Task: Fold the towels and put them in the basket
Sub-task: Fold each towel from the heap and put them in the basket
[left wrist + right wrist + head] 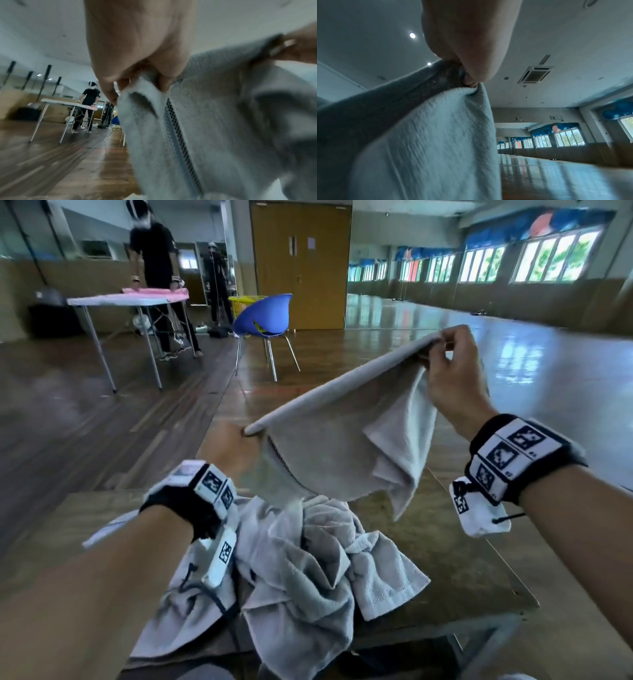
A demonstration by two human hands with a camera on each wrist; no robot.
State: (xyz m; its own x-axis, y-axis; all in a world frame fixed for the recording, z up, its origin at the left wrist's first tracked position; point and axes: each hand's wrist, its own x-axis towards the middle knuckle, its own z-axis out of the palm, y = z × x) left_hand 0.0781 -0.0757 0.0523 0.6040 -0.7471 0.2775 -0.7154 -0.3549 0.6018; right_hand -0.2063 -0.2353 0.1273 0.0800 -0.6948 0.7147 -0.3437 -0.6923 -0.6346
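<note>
Crumpled towels [294, 570] heap on the surface [455, 570] nearest the camera, while above them the left hand [229, 446] and right hand [448, 368], well apart, each pinch a corner of one towel [329, 446], which looks soft, light and limp, best held by its corners.

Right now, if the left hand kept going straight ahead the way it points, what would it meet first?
Apart from the held towel the left hand pinches, nothing nearby; farther off stands the blue chair, though depth is unclear.
</note>
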